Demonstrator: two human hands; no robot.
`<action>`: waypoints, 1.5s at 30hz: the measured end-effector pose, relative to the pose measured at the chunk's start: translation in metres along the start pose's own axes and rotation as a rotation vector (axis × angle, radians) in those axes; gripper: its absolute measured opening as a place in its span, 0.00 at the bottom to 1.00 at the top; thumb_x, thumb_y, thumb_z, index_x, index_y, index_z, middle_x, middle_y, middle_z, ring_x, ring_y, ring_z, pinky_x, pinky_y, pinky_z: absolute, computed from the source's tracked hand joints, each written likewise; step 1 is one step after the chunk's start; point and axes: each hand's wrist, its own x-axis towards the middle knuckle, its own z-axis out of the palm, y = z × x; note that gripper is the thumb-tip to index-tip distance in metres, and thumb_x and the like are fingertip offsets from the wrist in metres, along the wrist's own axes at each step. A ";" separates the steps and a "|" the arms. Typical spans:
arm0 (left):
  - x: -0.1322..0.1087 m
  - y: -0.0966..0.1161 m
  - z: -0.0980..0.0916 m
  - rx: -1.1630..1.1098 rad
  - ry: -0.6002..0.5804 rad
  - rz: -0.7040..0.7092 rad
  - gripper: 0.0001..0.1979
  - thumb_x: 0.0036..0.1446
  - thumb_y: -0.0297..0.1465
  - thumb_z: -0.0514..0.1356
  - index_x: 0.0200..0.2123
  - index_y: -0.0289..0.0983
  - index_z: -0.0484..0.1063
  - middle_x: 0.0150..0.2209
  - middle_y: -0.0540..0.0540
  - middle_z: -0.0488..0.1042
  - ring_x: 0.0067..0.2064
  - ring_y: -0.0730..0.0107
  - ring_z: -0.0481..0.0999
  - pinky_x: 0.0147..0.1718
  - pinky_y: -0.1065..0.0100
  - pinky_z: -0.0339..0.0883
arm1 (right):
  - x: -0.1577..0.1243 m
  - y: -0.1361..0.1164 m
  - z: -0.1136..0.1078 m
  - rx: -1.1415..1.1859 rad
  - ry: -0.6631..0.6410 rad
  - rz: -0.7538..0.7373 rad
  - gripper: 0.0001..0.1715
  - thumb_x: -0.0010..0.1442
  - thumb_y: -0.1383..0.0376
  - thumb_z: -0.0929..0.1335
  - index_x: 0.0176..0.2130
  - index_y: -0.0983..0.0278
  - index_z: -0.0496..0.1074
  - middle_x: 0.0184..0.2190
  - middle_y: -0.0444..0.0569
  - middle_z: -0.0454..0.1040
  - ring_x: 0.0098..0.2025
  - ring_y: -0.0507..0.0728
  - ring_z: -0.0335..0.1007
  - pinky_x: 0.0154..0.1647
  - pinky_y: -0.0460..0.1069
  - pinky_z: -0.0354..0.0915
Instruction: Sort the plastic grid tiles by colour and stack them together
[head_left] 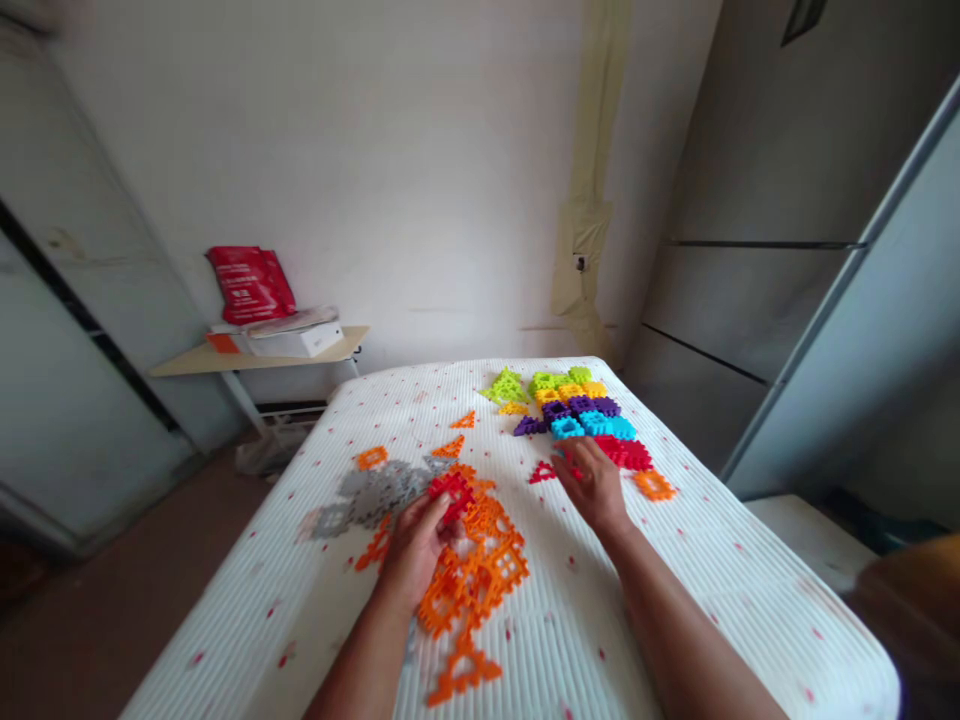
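My left hand (pixel 420 535) is closed on a red interlocking plastic tile (pixel 452 493), held above a heap of orange tiles (pixel 480 570). Grey tiles (pixel 386 490) lie spread to the left of that heap. Over on the right, my right hand (pixel 592 480) reaches down at the near edge of the red tile stack (pixel 626 453); its fingertips are partly hidden, so I cannot make out whether it grips a piece. A red triangular tile (pixel 541 471) lies just left of its fingers. Behind the red stack are light blue tiles (pixel 600 425) and purple tiles (pixel 581 407).
Yellow tiles (pixel 570 393) and green tiles (pixel 551 381) sit at the far right of the padded white bed surface (pixel 300 600). One orange square tile (pixel 655 485) lies right of the red stack. A side table (pixel 187 362) holds boxes and a red bag (pixel 250 285).
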 end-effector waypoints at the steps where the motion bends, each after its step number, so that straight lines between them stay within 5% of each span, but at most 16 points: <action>1: -0.001 0.000 0.000 0.023 0.000 -0.004 0.13 0.41 0.34 0.68 0.25 0.35 0.68 0.20 0.54 0.70 0.20 0.77 0.69 0.19 0.75 0.60 | -0.003 -0.012 0.007 0.068 -0.059 -0.098 0.12 0.61 0.63 0.62 0.41 0.65 0.71 0.37 0.53 0.72 0.39 0.56 0.69 0.40 0.50 0.66; 6: -0.004 -0.002 -0.002 0.198 -0.054 0.018 0.12 0.49 0.39 0.63 0.26 0.36 0.68 0.17 0.54 0.68 0.18 0.78 0.66 0.18 0.76 0.56 | -0.019 -0.051 0.030 0.240 -0.287 -0.281 0.17 0.61 0.62 0.62 0.49 0.64 0.68 0.43 0.56 0.71 0.43 0.56 0.69 0.42 0.51 0.67; 11: -0.004 -0.001 0.000 0.448 -0.142 0.088 0.11 0.51 0.39 0.61 0.28 0.36 0.72 0.17 0.50 0.70 0.19 0.75 0.66 0.20 0.74 0.60 | -0.025 -0.054 0.037 0.458 -0.443 0.057 0.19 0.63 0.57 0.60 0.45 0.65 0.69 0.29 0.47 0.73 0.29 0.51 0.68 0.31 0.45 0.64; 14: -0.003 0.001 0.002 0.583 -0.150 0.246 0.10 0.47 0.35 0.62 0.32 0.36 0.75 0.26 0.46 0.75 0.28 0.68 0.73 0.26 0.70 0.66 | -0.025 -0.054 0.039 0.599 -0.480 0.206 0.20 0.62 0.54 0.60 0.41 0.65 0.71 0.29 0.46 0.72 0.29 0.50 0.67 0.30 0.44 0.63; 19: 0.001 -0.001 0.001 0.851 -0.224 0.536 0.14 0.44 0.25 0.55 0.34 0.39 0.78 0.38 0.45 0.75 0.43 0.64 0.73 0.42 0.65 0.68 | -0.023 -0.053 0.041 0.755 -0.551 0.341 0.18 0.57 0.53 0.65 0.34 0.65 0.72 0.27 0.45 0.70 0.28 0.49 0.63 0.29 0.44 0.60; 29: 0.005 -0.005 -0.005 0.970 -0.262 0.606 0.19 0.41 0.24 0.53 0.37 0.40 0.78 0.40 0.46 0.75 0.43 0.64 0.74 0.44 0.64 0.69 | -0.018 -0.049 0.031 0.797 -0.700 0.442 0.21 0.39 0.59 0.75 0.35 0.63 0.74 0.25 0.40 0.68 0.25 0.47 0.59 0.25 0.43 0.58; 33: 0.004 -0.007 -0.005 0.928 -0.197 0.588 0.20 0.45 0.28 0.56 0.44 0.40 0.74 0.45 0.44 0.74 0.45 0.62 0.74 0.45 0.62 0.70 | -0.012 -0.048 0.026 0.740 -0.595 0.336 0.18 0.41 0.60 0.74 0.35 0.63 0.74 0.31 0.44 0.70 0.27 0.48 0.62 0.27 0.44 0.60; 36: 0.004 -0.008 -0.008 0.863 -0.114 0.508 0.23 0.50 0.35 0.57 0.51 0.38 0.68 0.44 0.42 0.74 0.38 0.65 0.76 0.38 0.64 0.72 | -0.001 -0.028 0.011 0.564 -0.294 0.272 0.17 0.46 0.60 0.72 0.37 0.63 0.73 0.35 0.46 0.71 0.30 0.50 0.64 0.30 0.45 0.62; 40: 0.008 -0.008 -0.014 0.848 -0.056 0.518 0.19 0.50 0.38 0.57 0.45 0.36 0.71 0.42 0.41 0.74 0.36 0.66 0.76 0.38 0.64 0.72 | 0.011 0.023 -0.022 0.064 0.136 0.376 0.17 0.52 0.57 0.68 0.40 0.63 0.73 0.40 0.51 0.71 0.36 0.55 0.66 0.38 0.49 0.62; 42: 0.009 -0.008 -0.014 0.848 -0.058 0.544 0.18 0.50 0.38 0.58 0.43 0.36 0.72 0.43 0.41 0.74 0.36 0.66 0.76 0.39 0.64 0.72 | 0.012 0.046 -0.035 -0.163 0.190 0.518 0.19 0.52 0.56 0.68 0.41 0.64 0.73 0.38 0.52 0.71 0.36 0.57 0.67 0.37 0.50 0.62; 45: 0.009 -0.007 -0.013 0.855 -0.085 0.576 0.16 0.50 0.37 0.58 0.41 0.37 0.73 0.44 0.42 0.73 0.37 0.66 0.75 0.38 0.65 0.72 | 0.008 0.065 -0.041 -0.383 0.104 0.631 0.17 0.52 0.58 0.67 0.40 0.64 0.75 0.37 0.53 0.73 0.39 0.58 0.67 0.38 0.49 0.60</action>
